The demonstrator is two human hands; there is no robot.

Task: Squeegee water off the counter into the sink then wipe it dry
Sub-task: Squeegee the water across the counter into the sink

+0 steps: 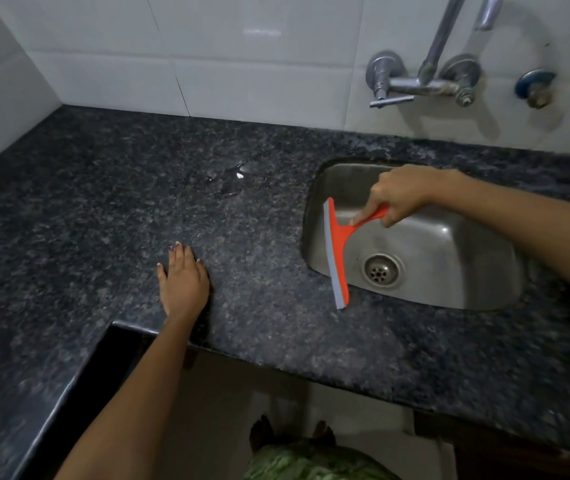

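An orange squeegee (339, 247) hangs over the steel sink's (467, 271) left rim; a puddle (233, 178) glistens on the dark granite counter (103, 220).

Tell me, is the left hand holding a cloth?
No, the left hand rests flat and empty on the counter, fingers straight.

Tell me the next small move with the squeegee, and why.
Probably carry the squeegee back left, past the puddle, and set its blade down there. The right hand holds it at the sink's left edge, while water still glistens on the counter toward the wall. The left hand rests flat on the counter, clear of that path.
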